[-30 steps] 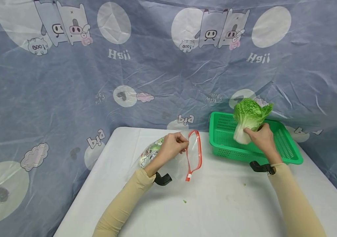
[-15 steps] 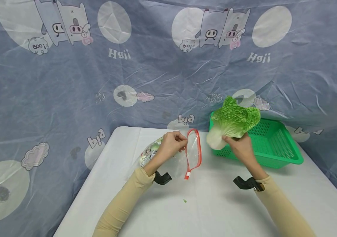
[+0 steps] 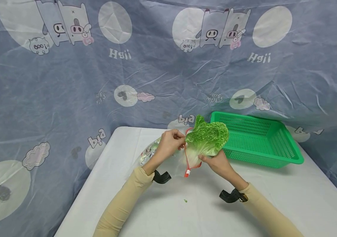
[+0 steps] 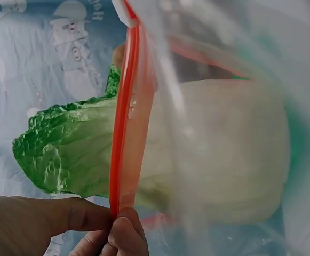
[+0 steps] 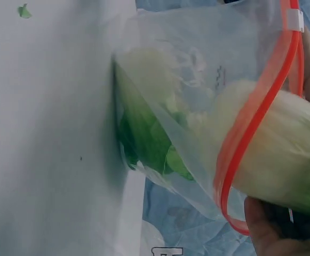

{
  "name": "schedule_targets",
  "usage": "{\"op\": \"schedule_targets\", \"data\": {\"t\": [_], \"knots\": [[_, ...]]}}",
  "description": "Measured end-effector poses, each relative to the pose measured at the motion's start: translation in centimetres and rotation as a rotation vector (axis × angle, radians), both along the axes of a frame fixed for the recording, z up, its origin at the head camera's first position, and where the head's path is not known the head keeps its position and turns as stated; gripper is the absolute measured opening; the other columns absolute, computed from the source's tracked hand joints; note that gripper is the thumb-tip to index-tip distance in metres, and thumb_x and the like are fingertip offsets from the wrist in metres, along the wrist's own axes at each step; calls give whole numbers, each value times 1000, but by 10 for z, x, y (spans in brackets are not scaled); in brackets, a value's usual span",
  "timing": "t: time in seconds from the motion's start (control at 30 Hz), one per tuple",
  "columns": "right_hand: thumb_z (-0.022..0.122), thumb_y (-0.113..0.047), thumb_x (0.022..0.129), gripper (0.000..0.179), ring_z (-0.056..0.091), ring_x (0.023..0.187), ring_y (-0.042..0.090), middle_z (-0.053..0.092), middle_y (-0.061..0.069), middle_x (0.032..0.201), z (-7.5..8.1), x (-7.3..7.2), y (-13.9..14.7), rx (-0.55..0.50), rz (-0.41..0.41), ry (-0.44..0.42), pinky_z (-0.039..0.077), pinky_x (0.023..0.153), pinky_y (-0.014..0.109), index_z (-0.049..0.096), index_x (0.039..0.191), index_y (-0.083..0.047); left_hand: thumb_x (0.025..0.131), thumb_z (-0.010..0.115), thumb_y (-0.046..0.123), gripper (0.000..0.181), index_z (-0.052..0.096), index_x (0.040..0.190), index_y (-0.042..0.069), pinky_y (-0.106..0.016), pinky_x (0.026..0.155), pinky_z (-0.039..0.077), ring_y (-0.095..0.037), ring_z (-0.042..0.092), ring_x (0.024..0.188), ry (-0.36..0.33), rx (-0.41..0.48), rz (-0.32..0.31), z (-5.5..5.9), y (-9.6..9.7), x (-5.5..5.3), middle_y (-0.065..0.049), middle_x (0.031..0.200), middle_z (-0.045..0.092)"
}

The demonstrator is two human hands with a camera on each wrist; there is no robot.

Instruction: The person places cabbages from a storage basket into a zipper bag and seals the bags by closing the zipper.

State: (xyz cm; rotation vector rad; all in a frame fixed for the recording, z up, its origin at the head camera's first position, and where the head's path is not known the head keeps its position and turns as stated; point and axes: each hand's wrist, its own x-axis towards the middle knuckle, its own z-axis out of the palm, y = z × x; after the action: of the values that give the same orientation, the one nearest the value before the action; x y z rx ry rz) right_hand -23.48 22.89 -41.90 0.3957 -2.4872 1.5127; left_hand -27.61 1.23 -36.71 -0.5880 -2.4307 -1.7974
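Observation:
My left hand (image 3: 170, 144) pinches the red zip edge (image 4: 121, 133) of a clear zip bag (image 3: 151, 149), thumb against finger. The bag lies on the table with its mouth held up. Inside it, in the right wrist view, lies a napa cabbage (image 5: 149, 120), pale base and green leaves. A second napa cabbage (image 3: 208, 136) is gripped by my right hand (image 3: 219, 163), fingers and thumb around its side. The white base of this one is through the red mouth, while its leafy top sticks out and covers part of the opening in the head view.
To the right, a green perforated basket (image 3: 254, 157) stands at the back of the white table (image 3: 210, 210). A small green leaf scrap (image 3: 185, 200) lies near the front. A grey-blue printed curtain (image 3: 162, 65) hangs behind the table.
My right hand has carried the cabbage left from over the basket to the bag, and its base has entered the mouth. The left hand has kept its pinch on the edge, nearly still.

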Motion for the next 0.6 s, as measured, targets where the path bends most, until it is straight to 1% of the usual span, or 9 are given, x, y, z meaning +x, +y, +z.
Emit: {"op": "schedule_targets", "data": {"t": [0.1,0.23,0.3,0.37,0.47,0.53,0.6], "knots": [[71,-18,86,69,53,122,36,50,21,133,-5,0,-1,40,66,-19,48,96,48,33,141,-2,89,66,11,7,70,89,6,-27,51,53,-35,68,63,-4,-25,15,0,0,-1,-6,70,68],[73,-18,85,69,53,120,34,52,19,132,-10,0,0,78,122,-46,48,94,43,35,141,-3,89,67,12,6,70,88,8,-26,52,51,-29,67,59,-4,-47,18,1,0,0,-5,71,68],[73,-17,84,70,53,120,33,52,18,132,-13,-1,0,88,138,-58,47,95,42,35,141,-4,88,67,12,5,70,87,8,-29,54,53,-28,67,59,-10,-39,13,2,0,1,-4,72,69],[73,-16,84,70,52,121,31,52,18,133,-15,-3,0,86,162,-69,45,97,42,35,141,-4,88,66,12,4,69,87,8,-35,57,55,-28,67,59,-14,-24,4,3,0,2,-5,73,70],[73,-14,82,72,52,122,31,52,18,133,-18,-4,0,88,216,-73,44,100,43,35,142,-4,88,66,10,4,69,87,7,-44,62,57,-26,66,59,-18,2,-11,4,0,4,-7,72,70],[74,-14,80,75,50,123,32,52,18,135,-20,-4,0,101,248,-63,41,103,47,34,143,-3,88,66,9,4,69,86,6,-46,64,57,-23,66,57,-19,11,-24,4,1,5,-8,71,70],[75,-15,78,79,48,126,34,50,19,137,-22,-5,1,112,274,-46,38,105,51,32,144,-3,88,65,9,5,69,86,6,-45,63,57,-20,65,56,-17,8,-35,4,2,7,-9,70,69]]}}
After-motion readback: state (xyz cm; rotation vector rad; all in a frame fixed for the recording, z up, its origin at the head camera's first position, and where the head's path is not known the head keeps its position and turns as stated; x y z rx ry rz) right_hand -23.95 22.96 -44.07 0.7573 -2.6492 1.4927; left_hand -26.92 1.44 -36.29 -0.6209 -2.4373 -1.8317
